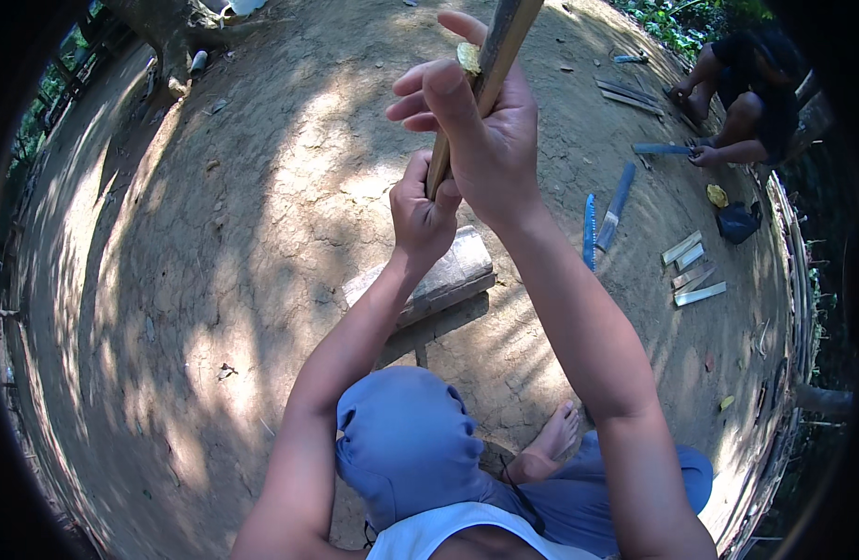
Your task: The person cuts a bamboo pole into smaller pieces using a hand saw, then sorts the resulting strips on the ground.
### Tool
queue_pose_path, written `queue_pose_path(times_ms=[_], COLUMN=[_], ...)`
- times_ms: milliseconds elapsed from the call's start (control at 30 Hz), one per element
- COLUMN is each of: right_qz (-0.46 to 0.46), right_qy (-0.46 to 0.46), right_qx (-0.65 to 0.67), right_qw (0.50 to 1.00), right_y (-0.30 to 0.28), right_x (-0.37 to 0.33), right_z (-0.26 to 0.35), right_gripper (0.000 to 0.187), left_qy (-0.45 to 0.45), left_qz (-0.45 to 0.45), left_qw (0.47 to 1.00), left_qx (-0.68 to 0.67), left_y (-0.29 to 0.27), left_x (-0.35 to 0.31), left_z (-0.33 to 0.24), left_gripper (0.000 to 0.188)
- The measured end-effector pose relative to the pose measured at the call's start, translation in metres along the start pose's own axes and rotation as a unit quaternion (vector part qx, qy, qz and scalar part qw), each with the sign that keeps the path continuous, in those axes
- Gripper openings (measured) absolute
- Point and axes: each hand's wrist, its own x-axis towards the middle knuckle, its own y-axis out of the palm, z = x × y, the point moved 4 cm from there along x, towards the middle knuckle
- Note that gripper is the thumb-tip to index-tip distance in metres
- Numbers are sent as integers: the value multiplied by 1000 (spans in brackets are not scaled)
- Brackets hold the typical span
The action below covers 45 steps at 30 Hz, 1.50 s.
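Note:
My left hand [424,222] is wrapped round the lower end of a long wooden stick [506,49], which rises steeply past the top edge of the view. Higher up, my right hand [499,140] is around the same stick, which passes between its thumb and fingers. Those fingers are loosely bent and partly spread. Against the stick, between thumb and forefinger, sits a small crumpled yellowish piece [467,59]; its material I cannot make out. Below my hands a thick pale wood block [453,271] lies on the ground, partly behind my left forearm.
Two long blades [619,201] [590,233] lie to the right, near several short wood pieces [698,289]. Beyond are a black bag [739,222] and a yellow lump [717,195]. A crouching person [756,93] holds a blade at far right. A tree trunk [163,42] stands far left.

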Motion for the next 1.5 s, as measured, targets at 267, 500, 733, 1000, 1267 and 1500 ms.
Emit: queue_pose_path(times_ms=[267, 500, 733, 1000, 1267, 1500], right_qz=[-72, -62, -53, -59, -53, -18], right_qy=[-49, -58, 60, 76, 74, 31], right_qx=[18, -4, 40, -22, -18, -59], right_qw=[996, 996, 996, 995, 996, 998], right_y=[9, 13, 21, 12, 17, 10], right_x=[2, 1, -7, -6, -4, 0], right_z=[-5, -16, -23, -22, -26, -20], right_gripper=[78, 60, 56, 56, 54, 51], left_qy=[-65, -63, -44, -48, -93, -64], left_qz=[23, -21, -61, 26, -17, 24], left_qw=[997, 998, 997, 998, 993, 992], left_qx=[-26, 15, 32, 37, 77, 103], left_y=[-18, -28, -38, -30, -56, -60], left_x=[-35, -53, -56, -63, -85, -70], left_z=[34, 65, 76, 77, 124, 114], left_gripper=[74, 75, 75, 35, 49, 37])
